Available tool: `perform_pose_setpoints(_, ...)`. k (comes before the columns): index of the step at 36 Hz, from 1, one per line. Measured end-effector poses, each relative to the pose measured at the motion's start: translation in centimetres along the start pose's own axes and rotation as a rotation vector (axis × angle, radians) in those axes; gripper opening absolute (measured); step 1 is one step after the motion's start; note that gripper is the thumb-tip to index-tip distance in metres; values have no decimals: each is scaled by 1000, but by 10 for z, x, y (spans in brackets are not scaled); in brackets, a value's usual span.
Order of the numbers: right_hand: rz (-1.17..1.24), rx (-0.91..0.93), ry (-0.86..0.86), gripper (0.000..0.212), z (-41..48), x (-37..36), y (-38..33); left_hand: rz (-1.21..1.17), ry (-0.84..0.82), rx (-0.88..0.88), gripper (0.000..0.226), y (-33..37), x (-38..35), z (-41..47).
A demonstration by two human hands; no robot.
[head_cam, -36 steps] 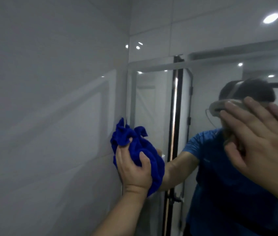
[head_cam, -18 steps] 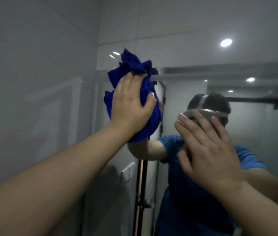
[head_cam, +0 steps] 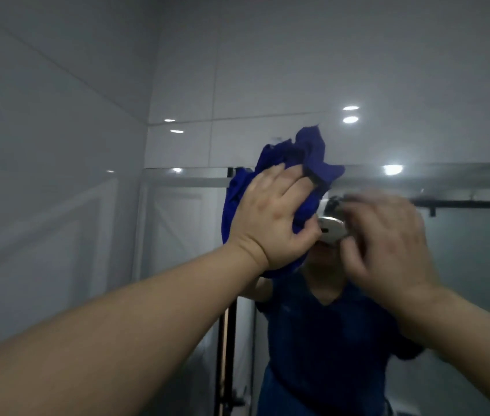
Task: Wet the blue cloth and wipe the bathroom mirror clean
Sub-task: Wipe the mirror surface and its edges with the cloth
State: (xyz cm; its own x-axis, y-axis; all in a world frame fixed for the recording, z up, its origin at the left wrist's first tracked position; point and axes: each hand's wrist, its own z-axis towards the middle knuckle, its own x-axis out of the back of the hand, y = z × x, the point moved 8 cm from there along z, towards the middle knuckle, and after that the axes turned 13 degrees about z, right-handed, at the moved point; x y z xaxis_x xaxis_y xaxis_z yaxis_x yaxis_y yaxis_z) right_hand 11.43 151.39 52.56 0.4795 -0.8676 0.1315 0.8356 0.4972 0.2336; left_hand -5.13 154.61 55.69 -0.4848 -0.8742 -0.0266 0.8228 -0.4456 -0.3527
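A bunched blue cloth [head_cam: 309, 151] is pressed against the bathroom mirror [head_cam: 463, 265] at its top edge, partly overlapping the wall tile above. My left hand [head_cam: 270, 217] lies flat on the cloth with fingers spread over it, holding it to the glass. My right hand [head_cam: 388, 247] is raised just to the right, fingers apart and blurred, flat toward the mirror with nothing in it. The mirror reflects a person in a blue shirt, mostly hidden behind both hands.
A glossy white tiled wall [head_cam: 42, 205] stands close on the left and meets the mirror's left edge. White tiles [head_cam: 267, 70] run above the mirror. The reflection shows a black-framed glass shower door [head_cam: 478, 204] and a dark vertical post [head_cam: 227, 340].
My left hand has slid the cloth rightward along the mirror's top edge, after rising from lower down a second ago. My right hand stays raised beside it.
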Motion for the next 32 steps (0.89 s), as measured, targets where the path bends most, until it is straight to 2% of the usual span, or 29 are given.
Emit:
perform_pose_setpoints(3,-64,-228,28,46,40,12,22,8,-30,69,59,-2,0,-3)
perform_pose_setpoints(5,-129,-287,14,48,52,13,29,32,-60,124,58,-4,-3,-5)
perform_pose_setpoints(13,-211,-232,43,44,49,14,34,72,-66,69,59,-31,4,2)
perform_pose_setpoints(24,-220,-194,42,44,48,14,36,190,-69,503,40,-198,48,-29)
perform_pose_setpoints(28,-230,-199,36,45,48,10,37,150,-125,588,42,-210,51,-27)
perform_pose_setpoints(32,-226,-201,35,50,48,7,38,164,-63,695,31,-200,50,-28)
